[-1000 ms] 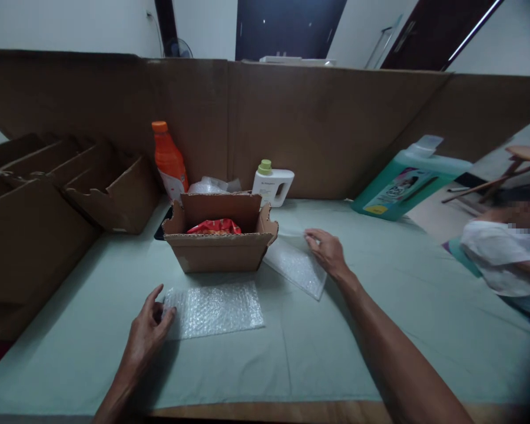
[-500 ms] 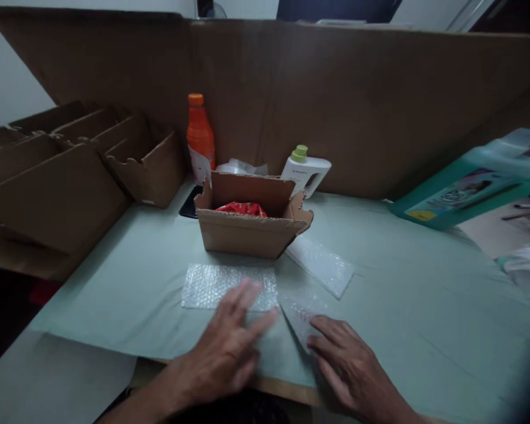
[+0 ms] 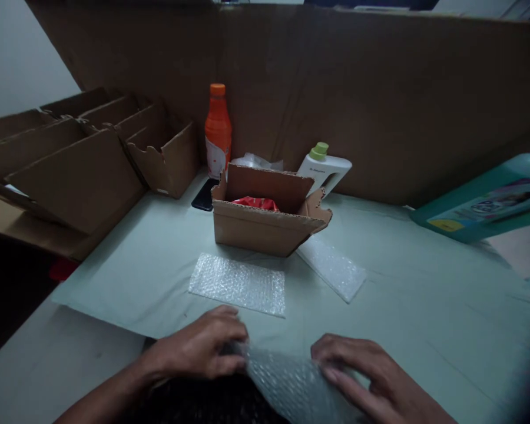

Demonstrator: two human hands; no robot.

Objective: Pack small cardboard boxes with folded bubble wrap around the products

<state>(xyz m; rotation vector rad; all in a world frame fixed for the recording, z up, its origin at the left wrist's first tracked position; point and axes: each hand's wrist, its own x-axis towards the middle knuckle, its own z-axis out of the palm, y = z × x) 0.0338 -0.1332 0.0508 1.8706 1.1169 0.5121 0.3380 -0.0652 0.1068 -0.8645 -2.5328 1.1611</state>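
With the open box (image 3: 256, 234) serving as the centre of a clock dial, a pale green cloth (image 3: 428, 306) is covering the table, and a tall cardboard panel (image 3: 371, 100) is standing across the back at twelve o'clock, with a white wall (image 3: 48, 41) showing beyond it at the upper left. More cardboard boxes (image 3: 88, 171) are standing between nine and ten o'clock, an orange bottle (image 3: 218, 126) is standing at eleven, a white bottle (image 3: 331, 165) with a green cap is standing between one and two, and a teal bottle (image 3: 481, 203) is occupying three. One flat bubble-wrap sheet (image 3: 238, 284) is lying at seven o'clock, and a second sheet (image 3: 333, 272) is lying at four, its upper end reaching the box. At six o'clock, at the table's near edge, the person is holding a third sheet (image 3: 287, 383) between both hands: the left hand (image 3: 209, 344), at seven, is pinching its corner with bent fingers and thumb, while the right hand (image 3: 357, 371), at five, is curling only partly closed, gripping the other side. The frame is cutting off the third sheet's lower part and the teal bottle's far end. The box's front wall is hiding most of a red packet (image 3: 257, 204), its back wall is covering part of some crumpled clear plastic (image 3: 260, 161), and the left fingertips are blurring.
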